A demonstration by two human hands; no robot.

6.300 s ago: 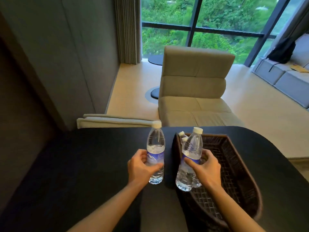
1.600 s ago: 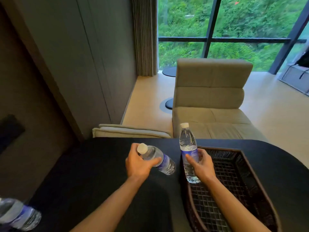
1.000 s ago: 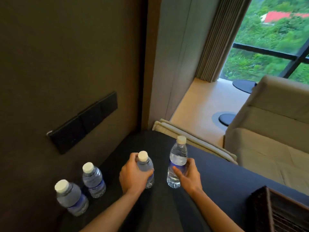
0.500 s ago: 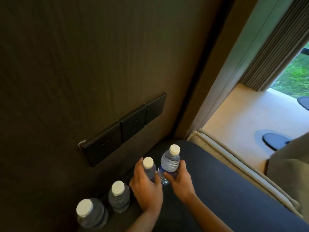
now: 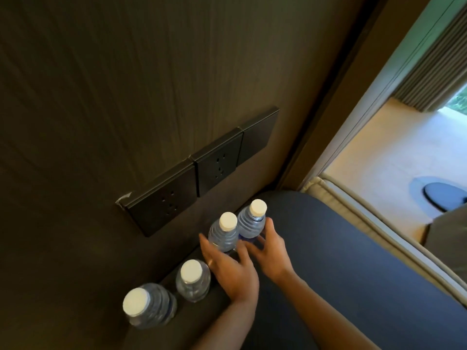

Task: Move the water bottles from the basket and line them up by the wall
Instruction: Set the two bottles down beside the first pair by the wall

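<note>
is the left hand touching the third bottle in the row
Touching. The head view shows the left hand with fingers and thumb wrapped around the third bottle.

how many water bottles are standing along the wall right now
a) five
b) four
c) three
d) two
b) Four white-capped bottles stand in a row under the outlets: the nearest bottle, the second bottle, the third bottle by the left hand, and the farthest bottle by the right hand.

We see four upright water bottles [image 5: 223, 236] lined along the wall [image 5: 126, 84] on the tabletop [image 5: 341, 274]; our left hand [image 5: 231, 270] and right hand [image 5: 269, 251] cup the farthest two.
</note>
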